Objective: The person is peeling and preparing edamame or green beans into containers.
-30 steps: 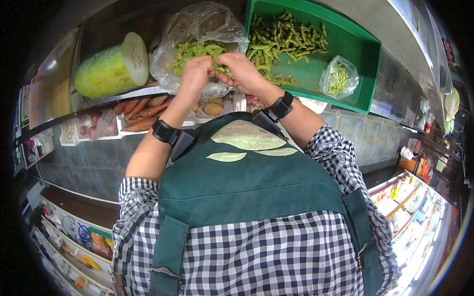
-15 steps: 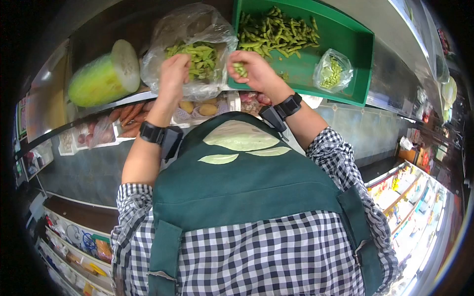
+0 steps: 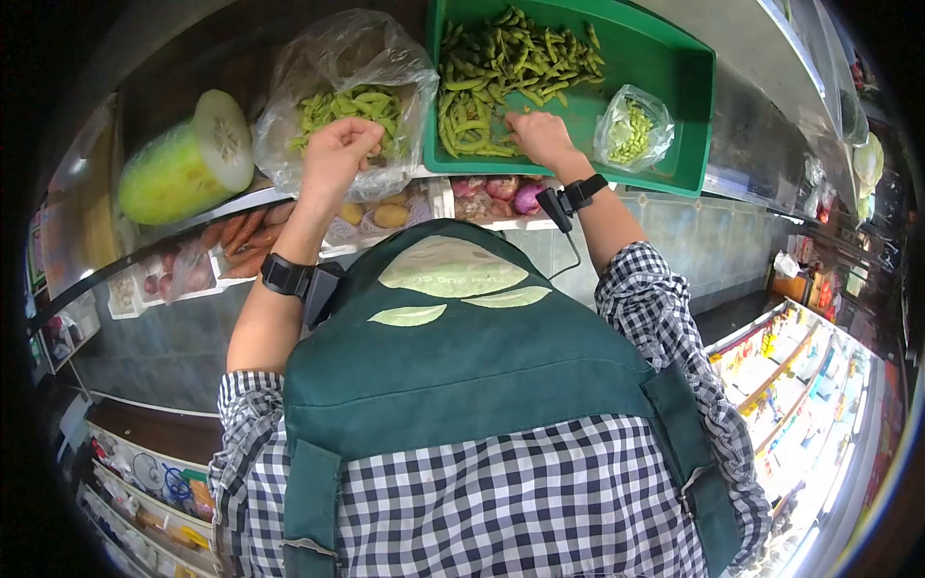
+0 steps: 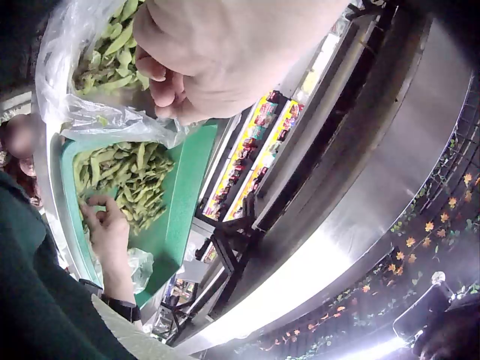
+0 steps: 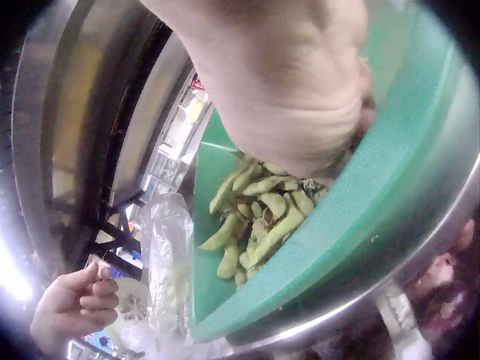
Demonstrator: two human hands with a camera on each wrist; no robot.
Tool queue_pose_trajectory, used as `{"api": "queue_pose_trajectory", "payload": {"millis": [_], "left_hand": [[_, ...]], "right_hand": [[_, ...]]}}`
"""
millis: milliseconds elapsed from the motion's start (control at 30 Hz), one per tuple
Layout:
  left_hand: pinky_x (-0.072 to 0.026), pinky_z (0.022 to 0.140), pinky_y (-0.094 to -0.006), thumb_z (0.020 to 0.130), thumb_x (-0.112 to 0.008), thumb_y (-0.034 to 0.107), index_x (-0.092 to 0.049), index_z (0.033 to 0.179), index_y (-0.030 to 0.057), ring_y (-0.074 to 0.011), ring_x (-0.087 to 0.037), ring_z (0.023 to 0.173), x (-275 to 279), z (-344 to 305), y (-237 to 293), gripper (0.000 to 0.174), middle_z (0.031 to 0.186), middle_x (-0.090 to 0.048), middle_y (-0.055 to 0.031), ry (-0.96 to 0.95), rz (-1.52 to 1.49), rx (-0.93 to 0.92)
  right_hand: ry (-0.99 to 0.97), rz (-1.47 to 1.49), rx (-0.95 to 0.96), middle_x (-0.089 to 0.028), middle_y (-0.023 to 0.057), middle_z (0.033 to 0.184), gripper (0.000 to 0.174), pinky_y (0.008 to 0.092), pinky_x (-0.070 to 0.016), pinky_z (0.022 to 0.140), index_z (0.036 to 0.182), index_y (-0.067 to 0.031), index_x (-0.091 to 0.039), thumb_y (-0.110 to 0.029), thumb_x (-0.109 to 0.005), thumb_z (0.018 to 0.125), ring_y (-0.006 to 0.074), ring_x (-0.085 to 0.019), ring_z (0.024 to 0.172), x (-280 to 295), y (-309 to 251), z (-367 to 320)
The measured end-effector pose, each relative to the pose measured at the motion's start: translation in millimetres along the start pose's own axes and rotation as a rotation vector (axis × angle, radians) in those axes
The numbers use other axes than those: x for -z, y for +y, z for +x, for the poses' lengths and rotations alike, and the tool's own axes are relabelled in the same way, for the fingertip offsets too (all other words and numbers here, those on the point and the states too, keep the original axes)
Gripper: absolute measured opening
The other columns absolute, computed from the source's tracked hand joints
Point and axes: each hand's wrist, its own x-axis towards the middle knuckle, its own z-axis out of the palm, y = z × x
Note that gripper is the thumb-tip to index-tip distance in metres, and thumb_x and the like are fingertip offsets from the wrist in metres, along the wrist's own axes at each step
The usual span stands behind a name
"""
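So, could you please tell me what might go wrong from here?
The right hand reaches into the green plastic tray near the small clear plastic bag of shelled green beans, so it might tip that bag. The large clear plastic bag of green pods has loose, crumpled sides close to the left hand, which could snag it. The pale green, cylindrical cut melon lies on its side, so a bump could roll it.
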Motion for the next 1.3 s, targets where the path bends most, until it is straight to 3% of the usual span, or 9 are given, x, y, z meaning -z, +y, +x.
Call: {"api": "queue_pose_trajectory", "payload": {"millis": [233, 300, 333, 400, 533, 600, 733, 833, 1300], "left_hand": [[-0.0313, 0.049, -0.0167, 0.088, -0.059, 0.019, -0.063, 0.086, 0.0057, -0.0024, -0.043, 0.055, 5, -2, -13, 0.014, 0.066, -0.054, 0.0040, -0.079, -0.030, -0.018], [-0.0329, 0.050, -0.0175, 0.090, -0.056, 0.021, -0.062, 0.088, 0.0051, -0.0027, -0.043, 0.057, 1, -2, -13, 0.017, 0.066, -0.052, 0.0049, -0.178, 0.006, 0.007], [-0.0329, 0.050, -0.0175, 0.090, -0.056, 0.021, -0.062, 0.088, 0.0051, -0.0027, -0.043, 0.057, -5, -3, -9, 0.017, 0.066, -0.052, 0.0049, -0.173, 0.008, 0.007], [-0.0331, 0.050, -0.0183, 0.091, -0.055, 0.024, -0.060, 0.090, 0.0055, -0.0027, -0.043, 0.057, -19, -5, -3, 0.019, 0.069, -0.053, 0.0041, -0.208, -0.130, -0.030], [-0.0314, 0.049, -0.0192, 0.093, -0.051, 0.026, -0.056, 0.089, 0.0062, -0.0035, -0.038, 0.055, -18, -2, 4, 0.021, 0.067, -0.047, 0.0054, -0.213, -0.248, -0.018], [-0.0297, 0.048, -0.0184, 0.093, -0.050, 0.027, -0.055, 0.084, 0.0079, -0.0024, -0.037, 0.054, -10, 0, 6, 0.022, 0.065, -0.044, 0.0064, -0.180, -0.285, -0.014], [-0.0295, 0.048, -0.0200, 0.093, -0.049, 0.025, -0.051, 0.077, 0.0088, -0.0037, -0.035, 0.053, 5, -6, 13, 0.023, 0.064, -0.039, 0.0060, -0.197, -0.389, 0.026], [-0.0330, 0.052, -0.0229, 0.092, -0.046, 0.017, -0.045, 0.080, 0.0078, -0.0073, -0.037, 0.058, 14, -11, 13, 0.015, 0.066, -0.037, 0.0031, -0.257, -0.586, 0.051], [-0.0333, 0.053, -0.0231, 0.085, -0.042, 0.009, -0.046, 0.077, 0.0062, -0.0071, -0.036, 0.058, 16, -10, 13, 0.009, 0.065, -0.036, 0.0029, -0.252, -0.459, -0.014]], "right_hand": [[-0.043, 0.045, 0.019, -0.065, 0.0151, 0.082, 0.017, 0.0415, -0.0500, 0.066, 0.086, -0.0050, -0.062, -0.020, -0.058, 0.079, 0.0320, -0.063, 0.076, 37, -10, -1], [0.041, 0.493, 0.063, -0.065, 0.0142, 0.079, 0.019, 0.0395, -0.0491, 0.064, 0.085, -0.0056, -0.062, -0.023, -0.061, 0.079, 0.0309, -0.063, 0.072, 67, -35, 3], [0.041, 0.495, 0.068, -0.065, 0.0142, 0.079, 0.019, 0.0395, -0.0491, 0.064, 0.085, -0.0056, -0.062, -0.023, -0.061, 0.079, 0.0309, -0.063, 0.072, 77, -51, 4], [0.097, 0.860, 0.195, -0.061, 0.0118, 0.066, 0.023, 0.0347, -0.0444, 0.057, 0.092, -0.0034, -0.059, -0.022, -0.066, 0.078, 0.0272, -0.058, 0.061, 93, -84, 8], [0.095, 0.846, 0.221, -0.060, 0.0121, 0.064, 0.022, 0.0335, -0.0445, 0.054, 0.091, -0.0040, -0.059, -0.023, -0.064, 0.080, 0.0271, -0.058, 0.058, 113, -126, 16], [0.293, 0.611, 0.268, -0.061, 0.0137, 0.066, 0.025, 0.0405, -0.0465, 0.056, 0.090, -0.0062, -0.059, -0.029, -0.063, 0.080, 0.0319, -0.061, 0.063, 110, -136, 21], [0.503, 0.366, 0.447, -0.055, 0.0107, 0.061, 0.013, 0.0393, -0.0436, 0.050, 0.081, -0.0065, -0.055, -0.019, -0.060, 0.081, 0.0292, -0.058, 0.059, 101, -151, 27], [0.550, 0.331, 0.469, -0.056, 0.0097, 0.063, 0.010, 0.0395, -0.0442, 0.051, 0.078, -0.0064, -0.053, -0.014, -0.059, 0.079, 0.0288, -0.058, 0.061, 103, -156, 27], [0.530, 0.122, 0.561, -0.057, 0.0052, 0.069, 0.011, 0.0367, -0.0463, 0.051, 0.081, -0.0074, -0.054, -0.011, -0.057, 0.071, 0.0240, -0.059, 0.067, 112, -155, 24]]}}
